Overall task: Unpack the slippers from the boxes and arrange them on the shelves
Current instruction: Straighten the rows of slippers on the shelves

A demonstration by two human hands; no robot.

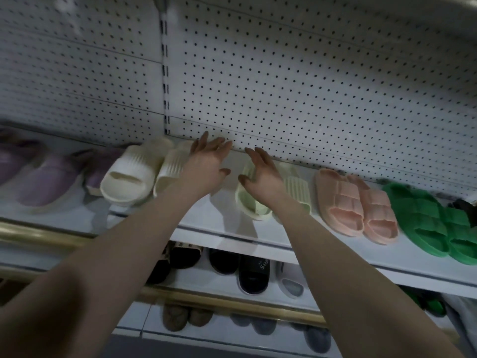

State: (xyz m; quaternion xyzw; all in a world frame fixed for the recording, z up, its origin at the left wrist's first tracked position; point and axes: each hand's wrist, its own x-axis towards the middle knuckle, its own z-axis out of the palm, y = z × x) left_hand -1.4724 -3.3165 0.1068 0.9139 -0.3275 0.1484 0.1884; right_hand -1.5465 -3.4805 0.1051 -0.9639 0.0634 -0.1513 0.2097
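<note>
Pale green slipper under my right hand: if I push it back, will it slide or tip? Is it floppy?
The slipper looks like thick moulded foam, so probably light and fairly stiff. It lies flat on its wide sole on the smooth shelf, so it should slide rather than tip. Its ribbed strap may give the right hand some grip.

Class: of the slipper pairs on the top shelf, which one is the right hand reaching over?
The pale green pair, between the cream pair and the pink pair; only it lies beneath the right hand.
</note>
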